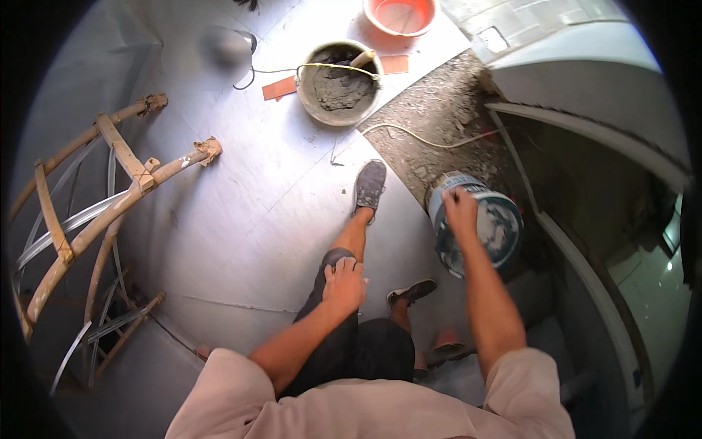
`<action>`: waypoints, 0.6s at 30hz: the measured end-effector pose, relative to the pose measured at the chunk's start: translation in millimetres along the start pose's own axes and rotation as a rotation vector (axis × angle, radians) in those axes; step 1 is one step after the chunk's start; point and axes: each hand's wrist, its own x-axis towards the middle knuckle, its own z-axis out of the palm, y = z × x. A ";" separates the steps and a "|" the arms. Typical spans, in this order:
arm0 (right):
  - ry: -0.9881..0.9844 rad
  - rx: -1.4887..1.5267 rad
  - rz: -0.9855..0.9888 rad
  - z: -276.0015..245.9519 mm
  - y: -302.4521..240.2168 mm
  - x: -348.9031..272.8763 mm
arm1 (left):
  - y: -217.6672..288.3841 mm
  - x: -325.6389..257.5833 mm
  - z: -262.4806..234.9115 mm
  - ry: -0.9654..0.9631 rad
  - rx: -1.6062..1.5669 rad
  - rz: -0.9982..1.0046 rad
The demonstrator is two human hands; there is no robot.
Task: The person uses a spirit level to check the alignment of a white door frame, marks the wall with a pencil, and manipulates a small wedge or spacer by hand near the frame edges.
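My right hand (pixel 461 211) is closed at the rim of a white plastic bucket (pixel 447 183), which leans toward me at the edge of the paved floor. Inside the bucket is a dark green-grey interior with pale residue; its depth is hard to judge. A small dark spot shows at my fingertips, too small to name. My left hand (pixel 345 285) rests on my bent left knee, fingers spread over the dark shorts' hem and holding nothing. My shoes (pixel 370 184) stand apart on the floor, left of the bucket.
A bucket of grey mortar (pixel 333 91) with a wooden-handled tool stands ahead, beside orange tile pieces (pixel 395 64). Beyond is a red basin (pixel 401 16). A pale cable (pixel 431 143) crosses the rubble strip (pixel 439 102). At left stands a wooden ladder (pixel 110 212).
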 end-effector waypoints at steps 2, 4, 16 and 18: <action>-0.082 -0.079 -0.114 48.4 10.7 116.8 | 2.5 10.5 -16.0 0.025 -0.008 0.012; -0.041 -0.147 -0.139 99.2 -12.2 211.5 | -6.1 16.0 -31.4 0.008 -0.029 0.012; 0.084 -0.622 -0.473 219.8 7.2 451.6 | -67.5 213.6 -139.1 0.314 -1.039 0.058; 0.098 -0.720 -0.482 235.2 3.4 450.6 | -73.8 269.9 -174.5 0.387 -1.246 0.127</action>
